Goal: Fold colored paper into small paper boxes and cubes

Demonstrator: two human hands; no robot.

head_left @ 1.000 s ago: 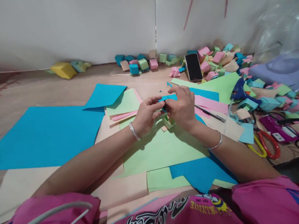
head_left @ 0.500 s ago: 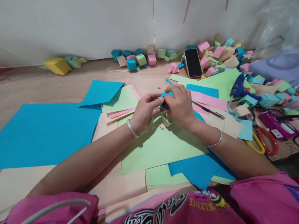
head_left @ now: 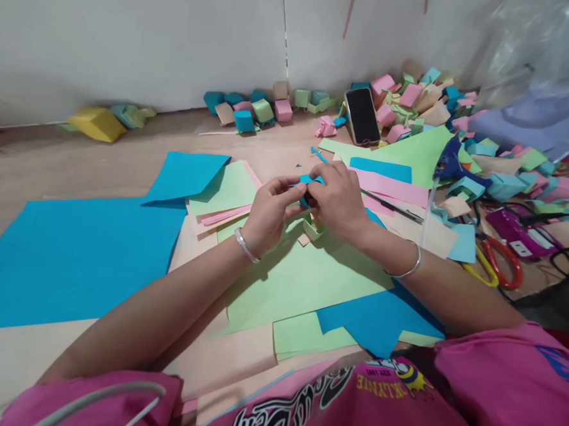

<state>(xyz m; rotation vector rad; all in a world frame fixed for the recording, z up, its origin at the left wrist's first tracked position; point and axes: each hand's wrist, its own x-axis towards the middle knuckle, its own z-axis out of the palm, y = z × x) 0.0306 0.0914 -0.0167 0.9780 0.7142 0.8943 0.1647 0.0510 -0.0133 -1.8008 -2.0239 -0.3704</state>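
Observation:
Both my hands meet over the paper pile and pinch a small piece of blue paper (head_left: 307, 182) between them. My left hand (head_left: 265, 210) grips its left end with curled fingers. My right hand (head_left: 340, 200) holds the right end, thumb and fingers pressed on it. Just under the hands sits a small folded green paper box (head_left: 312, 227) on a large light-green sheet (head_left: 304, 278). Each wrist wears a silver bangle.
Big blue (head_left: 70, 251), peach and pink sheets cover the floor. A phone (head_left: 361, 115) leans against a heap of folded paper boxes (head_left: 417, 99). At right lie a blue glue gun (head_left: 454, 162), red-and-yellow scissors (head_left: 498, 268), a purple device (head_left: 517, 230) and cables. More boxes (head_left: 252, 108) line the wall.
The fingers have worked the blue piece, which looks smaller and more folded between them. The view has drifted slightly, shifting everything a little left and up.

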